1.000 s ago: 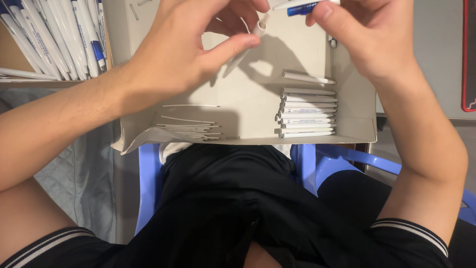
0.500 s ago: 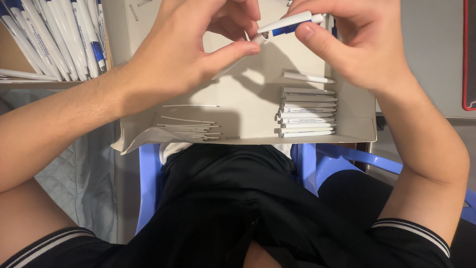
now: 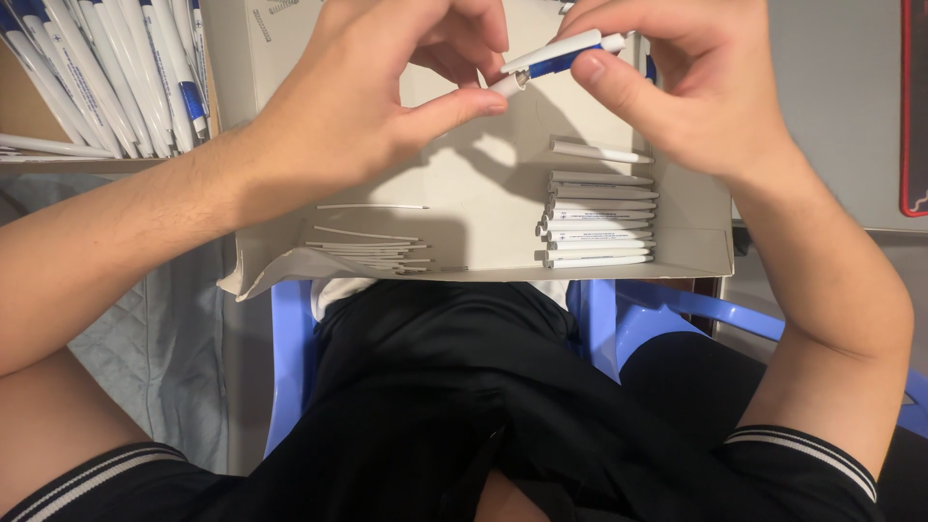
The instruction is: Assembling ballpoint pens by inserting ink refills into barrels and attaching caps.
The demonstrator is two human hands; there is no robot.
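Pen (image 3: 561, 58) now sits lower between left hand (image 3: 377, 106) and right hand (image 3: 677, 87).

Black shorts (image 3: 464, 406), seemingly white-striped hems

A shallow white cardboard box (image 3: 696, 208) lies open on the lap, with a brown box (image 3: 24, 106) upper left.

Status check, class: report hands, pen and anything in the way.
Left hand at pen tip. Right hand holds pen over tray. Nothing in the way.
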